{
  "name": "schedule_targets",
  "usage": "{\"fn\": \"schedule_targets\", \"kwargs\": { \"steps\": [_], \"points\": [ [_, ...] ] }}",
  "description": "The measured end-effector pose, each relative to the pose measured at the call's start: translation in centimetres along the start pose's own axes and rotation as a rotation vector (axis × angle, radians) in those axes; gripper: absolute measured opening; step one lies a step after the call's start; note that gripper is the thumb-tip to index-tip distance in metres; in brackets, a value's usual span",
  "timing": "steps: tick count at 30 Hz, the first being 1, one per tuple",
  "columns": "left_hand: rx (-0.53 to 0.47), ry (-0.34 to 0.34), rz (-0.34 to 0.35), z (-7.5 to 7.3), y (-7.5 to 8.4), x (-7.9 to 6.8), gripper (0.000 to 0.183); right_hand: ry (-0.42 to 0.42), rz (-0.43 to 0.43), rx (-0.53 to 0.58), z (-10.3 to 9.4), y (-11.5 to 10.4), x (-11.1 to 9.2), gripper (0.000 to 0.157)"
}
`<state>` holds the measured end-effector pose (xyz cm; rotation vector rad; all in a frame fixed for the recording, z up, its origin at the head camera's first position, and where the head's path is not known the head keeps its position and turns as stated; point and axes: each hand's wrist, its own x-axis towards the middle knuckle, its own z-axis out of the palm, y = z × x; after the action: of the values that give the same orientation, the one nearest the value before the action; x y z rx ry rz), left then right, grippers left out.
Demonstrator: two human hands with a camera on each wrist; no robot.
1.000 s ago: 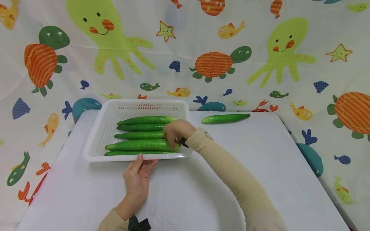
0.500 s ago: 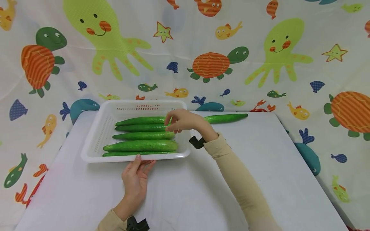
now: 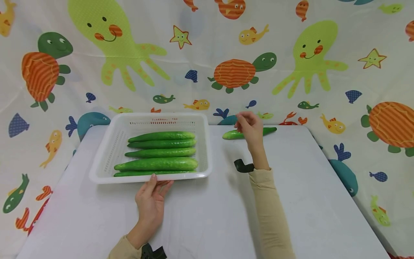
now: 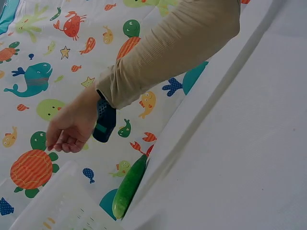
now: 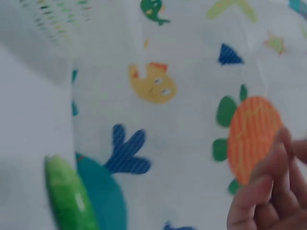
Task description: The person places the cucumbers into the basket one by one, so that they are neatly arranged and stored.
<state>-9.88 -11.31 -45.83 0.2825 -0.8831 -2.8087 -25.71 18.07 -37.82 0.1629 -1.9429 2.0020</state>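
Observation:
Several green cucumbers lie side by side in a white plastic basket on the left part of the table. My left hand holds the basket's near rim, thumb over the edge and fingers below it. One more cucumber lies alone at the table's far edge, right of the basket; the left wrist view shows this lone cucumber whole. In front of and above it hovers my right hand, fingers loosely bent and holding nothing. The right wrist view has the right hand at its edge, apart from the cucumber.
A white cloth covers the table. Behind it hangs a curtain printed with sea animals, close against the table's far edge. Each wrist carries a dark strap-on mount, as on the right wrist mount.
My right hand has come up out of the basket, letting go of the cucumbers there, and moved right to the lone cucumber. The left hand stays at the basket rim.

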Motion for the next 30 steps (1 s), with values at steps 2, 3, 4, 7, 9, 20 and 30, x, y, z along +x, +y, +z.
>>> {"fn": "schedule_targets", "kwargs": {
  "steps": [2, 3, 4, 7, 9, 20, 30],
  "points": [
    [0.007, 0.000, 0.004, 0.0, 0.0, 0.0, 0.021, 0.105, 0.035, -0.008, -0.6, 1.3, 0.0, 0.014],
    [0.010, 0.001, 0.006, 0.0, 0.0, 0.0, 0.021, 0.141, 0.059, -0.029, -0.9, 2.0, 0.0, 0.015],
    [0.009, -0.002, 0.009, 0.0, 0.0, 0.0, 0.021, 0.163, 0.081, -0.065, -1.0, 2.7, 0.0, 0.016],
    [-0.004, -0.008, 0.015, -0.1, 0.1, 0.0, 0.022, 0.159, 0.164, -0.265, -1.2, 4.8, 0.0, 0.018],
    [-0.014, -0.013, 0.015, -0.1, 0.0, 0.0, 0.022, 0.112, 0.219, -0.421, -1.1, 5.9, 0.1, 0.022],
    [0.004, -0.002, -0.003, 0.1, 0.0, -0.1, 0.020, -0.205, 0.391, -1.028, 0.3, 7.6, 1.1, 0.044],
    [0.007, 0.028, -0.005, 0.0, 0.0, 0.0, 0.021, -0.343, 0.460, -1.127, -0.3, 6.3, 0.0, 0.040]
  ]
}}
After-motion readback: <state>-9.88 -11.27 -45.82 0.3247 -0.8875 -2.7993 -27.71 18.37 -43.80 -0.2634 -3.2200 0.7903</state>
